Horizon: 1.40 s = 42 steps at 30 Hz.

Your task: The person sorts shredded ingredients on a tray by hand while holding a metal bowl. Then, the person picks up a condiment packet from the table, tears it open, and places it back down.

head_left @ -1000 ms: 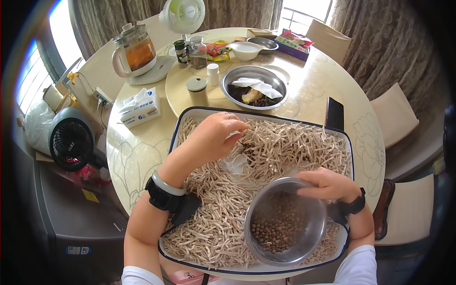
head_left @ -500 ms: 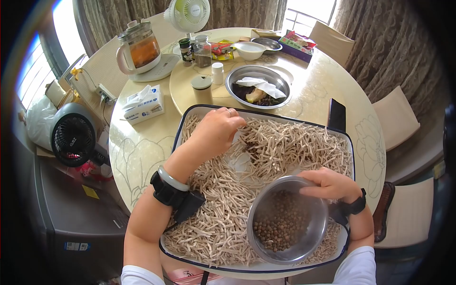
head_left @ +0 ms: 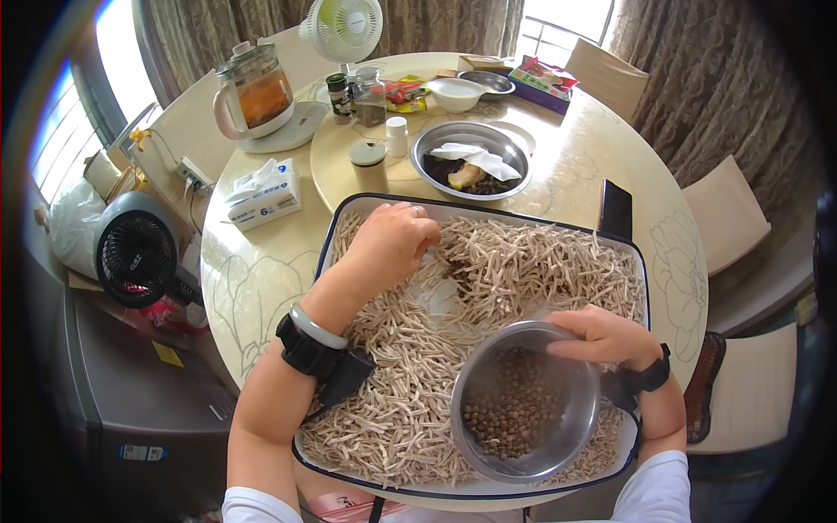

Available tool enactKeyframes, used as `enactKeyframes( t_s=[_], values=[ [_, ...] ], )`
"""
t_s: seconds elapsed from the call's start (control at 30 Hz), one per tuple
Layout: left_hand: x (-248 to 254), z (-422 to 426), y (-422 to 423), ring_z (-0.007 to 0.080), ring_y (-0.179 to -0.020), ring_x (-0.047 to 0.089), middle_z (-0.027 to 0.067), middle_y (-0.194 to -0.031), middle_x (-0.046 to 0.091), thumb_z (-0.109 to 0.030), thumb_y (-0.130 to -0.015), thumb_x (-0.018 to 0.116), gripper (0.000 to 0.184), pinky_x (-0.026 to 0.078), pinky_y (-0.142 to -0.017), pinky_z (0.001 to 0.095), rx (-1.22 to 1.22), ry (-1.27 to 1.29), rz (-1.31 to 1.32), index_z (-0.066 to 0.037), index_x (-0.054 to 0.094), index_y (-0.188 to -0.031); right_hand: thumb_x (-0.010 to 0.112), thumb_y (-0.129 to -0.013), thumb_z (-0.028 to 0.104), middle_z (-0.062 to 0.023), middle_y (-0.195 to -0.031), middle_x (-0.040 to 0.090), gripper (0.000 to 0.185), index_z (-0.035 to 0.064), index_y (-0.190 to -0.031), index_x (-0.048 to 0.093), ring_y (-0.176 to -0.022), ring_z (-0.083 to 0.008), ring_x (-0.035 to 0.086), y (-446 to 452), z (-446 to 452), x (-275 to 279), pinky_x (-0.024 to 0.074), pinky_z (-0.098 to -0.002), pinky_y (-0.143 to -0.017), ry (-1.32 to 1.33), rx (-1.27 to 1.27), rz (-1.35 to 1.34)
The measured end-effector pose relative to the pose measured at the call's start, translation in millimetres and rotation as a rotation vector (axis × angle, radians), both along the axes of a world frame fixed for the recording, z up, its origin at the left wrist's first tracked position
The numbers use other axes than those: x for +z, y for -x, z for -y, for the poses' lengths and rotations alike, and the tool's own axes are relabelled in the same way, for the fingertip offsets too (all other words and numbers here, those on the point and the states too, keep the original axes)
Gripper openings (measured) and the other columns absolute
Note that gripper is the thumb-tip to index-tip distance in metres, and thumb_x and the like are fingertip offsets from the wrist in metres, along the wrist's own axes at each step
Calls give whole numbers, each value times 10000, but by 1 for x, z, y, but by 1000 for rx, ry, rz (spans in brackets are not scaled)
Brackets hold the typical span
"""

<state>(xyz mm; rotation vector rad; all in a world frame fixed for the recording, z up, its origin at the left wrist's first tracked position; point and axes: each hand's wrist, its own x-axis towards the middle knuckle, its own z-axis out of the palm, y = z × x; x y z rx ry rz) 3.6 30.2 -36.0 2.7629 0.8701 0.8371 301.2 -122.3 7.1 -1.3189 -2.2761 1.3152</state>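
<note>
A white tray with a dark blue rim holds a wide layer of thin pale dried sticks. My left hand is over the tray's upper left part, its fingers curled together at the sticks; whatever they pinch is hidden. With its fingers over the rim, my right hand holds a steel bowl, tilted above the tray's lower right part. Small round brown balls lie in the bowl. Near my left fingertips, a bare white patch of tray shows beside some darker bits among the sticks.
Behind the tray stand a steel bowl with white tissue, a lidded cup, a white bottle and a phone. Further left are a tissue box, a glass kettle and a small white fan.
My left hand has curled its fingers further in and shifted slightly left over the sticks. My right hand and the bowl have barely moved.
</note>
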Motion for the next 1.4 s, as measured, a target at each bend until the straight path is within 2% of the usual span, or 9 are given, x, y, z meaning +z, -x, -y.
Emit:
enactKeyframes(
  t_s=[0.43, 0.6, 0.7, 0.9, 1.0, 1.07, 1.2, 1.27, 1.4],
  values=[
    [7, 4, 6, 310, -787, 611, 107, -746, 643, -83, -708, 673, 61, 480, -774, 408, 25, 14, -71, -37, 687, -744, 599, -945, 222, -130, -851, 674, 361, 33, -1252, 576, -704, -212, 651, 1, 0, 4, 503, -323, -657, -8, -10, -18],
    [10, 6, 4, 307, -784, 616, 117, -733, 638, -114, -691, 676, 92, 480, -766, 405, 64, 25, -95, -31, 678, -733, 598, -944, 210, -145, -1035, 674, 367, 5, -1248, 571, -909, -235, 653, 0, 1, 1, 497, -324, -821, 91, -43, -14],
    [7, 5, 6, 302, -786, 620, 122, -731, 641, -112, -684, 670, 98, 481, -754, 394, 76, 23, -82, -24, 673, -727, 599, -950, 231, -128, -860, 670, 379, 24, -1267, 568, -718, -200, 637, -2, 0, -6, 495, -317, -665, -9, -8, -20],
    [17, 9, 4, 270, -771, 624, 122, -763, 650, -122, -702, 672, 124, 489, -730, 369, 124, 98, -134, -10, 674, -756, 606, -947, 230, -135, -883, 666, 385, 13, -1264, 568, -748, -203, 629, 1, 1, 1, 492, -326, -681, 45, -33, -40],
    [32, 21, 0, 207, -777, 625, 84, -796, 666, -64, -749, 706, 80, 494, -749, 335, -10, 411, 180, -14, 687, -809, 608, -945, 222, -144, -886, 662, 373, 8, -1249, 574, -761, -210, 628, 4, 2, 9, 492, -331, -685, 86, -54, 13],
    [38, 26, -2, 158, -818, 617, 56, -845, 680, 6, -774, 736, 100, 490, -796, 307, -436, 810, 352, -21, 698, -863, 609, -945, 217, -144, -879, 662, 369, 8, -1246, 574, -753, -214, 628, 2, 1, 5, 493, -333, -684, 38, -37, 9],
    [52, 43, -3, 82, -859, 615, 33, -935, 725, -34, -822, 740, 211, 496, -781, 263, -742, 938, 375, -62, 732, -1031, 610, -943, 211, -146, -863, 661, 362, 16, -1246, 573, -732, -222, 629, 2, 0, 3, 497, -338, -674, 38, -24, 7],
    [44, 33, -2, 73, -857, 622, 44, -966, 731, -53, -843, 726, 254, 487, -755, 253, -727, 921, 400, -85, 724, -1096, 607, -944, 211, -143, -853, 660, 364, 26, -1255, 571, -718, -222, 629, -1, -1, -4, 497, -338, -665, 17, -1, -13],
    [32, 14, 2, 112, -832, 657, 61, -884, 714, 2, -843, 693, 166, 497, -737, 265, -225, 643, 382, -18, 723, -1005, 605, -944, 217, -128, -784, 643, 370, 30, -1262, 571, -661, -204, 621, 4, 0, 8, 490, -324, -626, 55, -31, 32]
  ],
)
